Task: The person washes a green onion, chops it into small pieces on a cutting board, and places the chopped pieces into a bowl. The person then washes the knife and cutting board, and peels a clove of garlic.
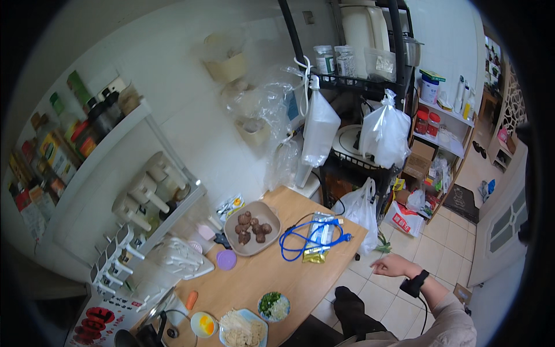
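My right hand hangs over the tiled floor, just off the right edge of the wooden table. Its fingers are loosely bent and slightly apart, and nothing shows in them. A black strap device with a cable wraps that wrist. Out of view is my left hand. Nearest on the tabletop lie a blue cable and a silver-and-gold packet. A square bowl farther back holds several brown taro-like roots. Near the front are a bowl of chopped greens and a plate of enoki mushrooms.
A cup with egg yolk, a carrot and a glass lid sit at the near left. Wall shelves carry bottles. A black rack with hanging plastic bags stands beyond the table. A white door is at right.
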